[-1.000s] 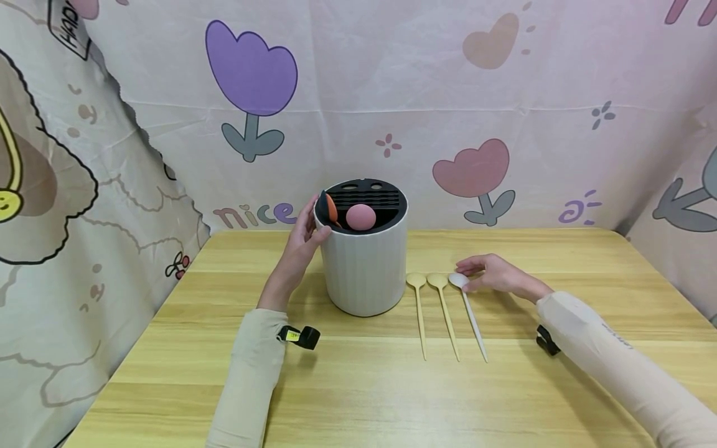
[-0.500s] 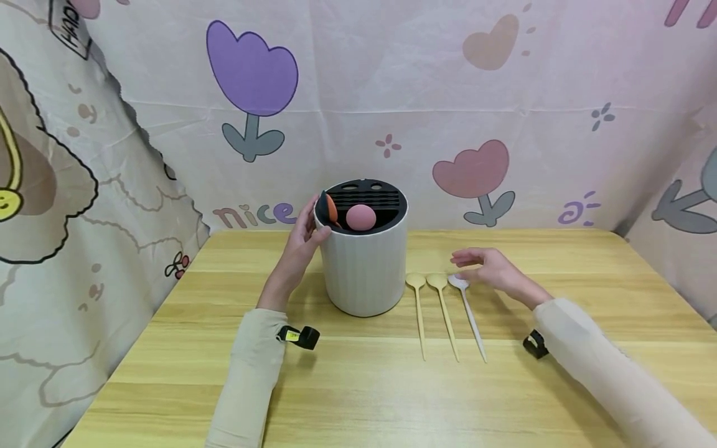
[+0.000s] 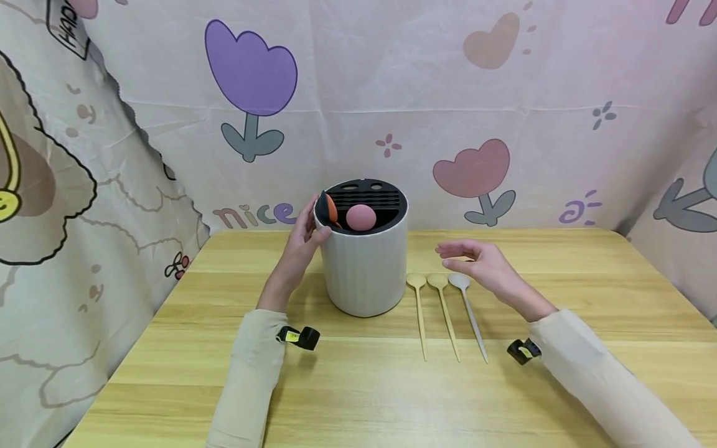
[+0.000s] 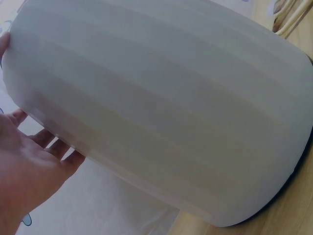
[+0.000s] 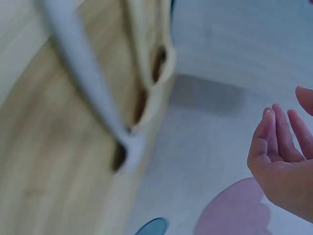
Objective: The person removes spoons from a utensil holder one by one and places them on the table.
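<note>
A white ribbed utensil holder (image 3: 366,274) with a black slotted top stands upright on the table. My left hand (image 3: 297,255) holds its left side near the rim, the thumb at the front and fingers farther back; the left wrist view shows the fingertips against its wall (image 4: 161,107). My right hand (image 3: 478,264) hovers over the bowl end of a white spoon (image 3: 473,317). Its fingers are loosely bent and nothing is between them. Two pale yellow spoons, a middle one (image 3: 445,311) and a left one (image 3: 419,311), lie beside the white one.
A rounded pink piece (image 3: 361,217) and an orange-and-dark piece (image 3: 329,208) stick out of the holder's top. The wooden table (image 3: 364,386) ends at a printed cloth backdrop (image 3: 358,74). Both wrists carry black cameras, such as the left camera (image 3: 305,337).
My right hand has lifted off the white spoon's bowl and shifted left and up towards the holder. The spoons, the holder and my left hand have not visibly moved.
</note>
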The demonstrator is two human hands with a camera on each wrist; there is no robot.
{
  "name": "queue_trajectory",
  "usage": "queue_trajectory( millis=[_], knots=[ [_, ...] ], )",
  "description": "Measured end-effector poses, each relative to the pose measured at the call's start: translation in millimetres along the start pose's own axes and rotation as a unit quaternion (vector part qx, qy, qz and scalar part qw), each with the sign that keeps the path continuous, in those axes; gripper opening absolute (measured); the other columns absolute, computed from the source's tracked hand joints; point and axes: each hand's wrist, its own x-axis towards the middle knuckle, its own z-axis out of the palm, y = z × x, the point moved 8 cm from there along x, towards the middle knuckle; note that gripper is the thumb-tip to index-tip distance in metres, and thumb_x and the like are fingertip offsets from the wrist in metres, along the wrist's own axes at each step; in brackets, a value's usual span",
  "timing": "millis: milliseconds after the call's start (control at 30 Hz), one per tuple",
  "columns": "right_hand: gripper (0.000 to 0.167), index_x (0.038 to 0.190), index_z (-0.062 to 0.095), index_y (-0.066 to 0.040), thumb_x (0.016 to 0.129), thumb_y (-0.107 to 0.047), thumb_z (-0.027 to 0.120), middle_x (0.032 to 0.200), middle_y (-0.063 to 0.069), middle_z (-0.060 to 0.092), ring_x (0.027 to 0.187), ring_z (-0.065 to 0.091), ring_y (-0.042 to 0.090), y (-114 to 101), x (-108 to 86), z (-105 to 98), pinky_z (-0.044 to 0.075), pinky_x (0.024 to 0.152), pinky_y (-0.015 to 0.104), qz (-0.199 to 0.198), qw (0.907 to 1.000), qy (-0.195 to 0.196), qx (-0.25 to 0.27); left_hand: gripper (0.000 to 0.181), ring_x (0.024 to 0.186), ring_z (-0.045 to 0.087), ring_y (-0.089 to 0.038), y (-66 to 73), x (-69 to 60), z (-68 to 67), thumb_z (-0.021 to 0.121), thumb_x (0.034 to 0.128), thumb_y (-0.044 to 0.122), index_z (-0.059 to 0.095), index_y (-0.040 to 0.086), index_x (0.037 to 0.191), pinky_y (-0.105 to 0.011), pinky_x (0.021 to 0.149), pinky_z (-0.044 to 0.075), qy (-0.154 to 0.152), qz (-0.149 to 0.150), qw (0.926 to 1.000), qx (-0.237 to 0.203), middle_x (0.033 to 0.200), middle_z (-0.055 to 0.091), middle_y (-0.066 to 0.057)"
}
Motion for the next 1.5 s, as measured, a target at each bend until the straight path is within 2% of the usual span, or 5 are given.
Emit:
queue_trajectory(
  millis=[400,833,1100,1267,1500],
  knots=[
    [0.032,0.123,0.061,0.005,0.094,-0.009,0.062,0.120,0.019,0.064,0.104,0.063,0.011,-63.0,-18.3,16.9,0.052,0.086,0.027,-0.069,0.9970,-0.006,0.034,0.082,0.144,0.018,-0.018,-1.7,-0.3,-0.9,0.058,0.0887,0.045,0.017,0.021,0.156,-0.045,0.115,0.015,0.001,-0.005,1.0000,0.002,0.158,0.021,-0.004],
    [0.030,0.123,0.061,0.005,0.093,-0.003,0.060,0.117,0.017,0.065,0.106,0.063,0.025,-125.0,-9.9,31.7,0.057,0.075,0.036,-0.123,0.9901,-0.031,0.059,0.082,0.145,0.016,-0.017,2.5,-2.3,-4.4,0.058,0.0893,0.044,0.017,0.019,0.156,-0.043,0.116,0.013,0.005,0.001,1.0000,-0.001,0.158,0.019,-0.004],
    [0.038,0.130,0.058,0.001,0.093,-0.006,0.060,0.130,0.013,0.059,0.102,0.064,0.023,-141.5,10.1,38.0,0.056,0.075,0.034,-0.112,0.9924,-0.023,0.045,0.082,0.144,0.016,-0.017,-1.5,0.2,-0.4,0.058,0.0892,0.045,0.017,0.021,0.156,-0.042,0.116,0.013,0.002,-0.004,1.0000,-0.001,0.158,0.020,-0.003],
    [0.051,0.143,0.044,-0.001,0.094,-0.005,0.059,0.141,0.012,0.051,0.114,0.060,0.022,-144.4,23.9,46.7,0.056,0.078,0.034,-0.090,0.9924,-0.041,0.073,0.083,0.144,0.016,-0.016,-1.4,1.8,-0.9,0.058,0.0885,0.048,0.017,0.021,0.156,-0.041,0.116,0.011,0.003,-0.003,1.0000,0.002,0.159,0.019,-0.003],
    [0.045,0.137,0.051,0.002,0.094,-0.004,0.059,0.131,0.014,0.059,0.117,0.058,0.020,-145.1,37.7,54.1,0.057,0.074,0.036,-0.070,0.9927,-0.060,0.078,0.086,0.145,0.016,-0.017,-0.8,0.8,-0.2,0.059,0.0879,0.051,0.017,0.019,0.156,-0.042,0.116,0.012,0.003,-0.006,1.0000,0.003,0.159,0.019,-0.003]
  ],
)
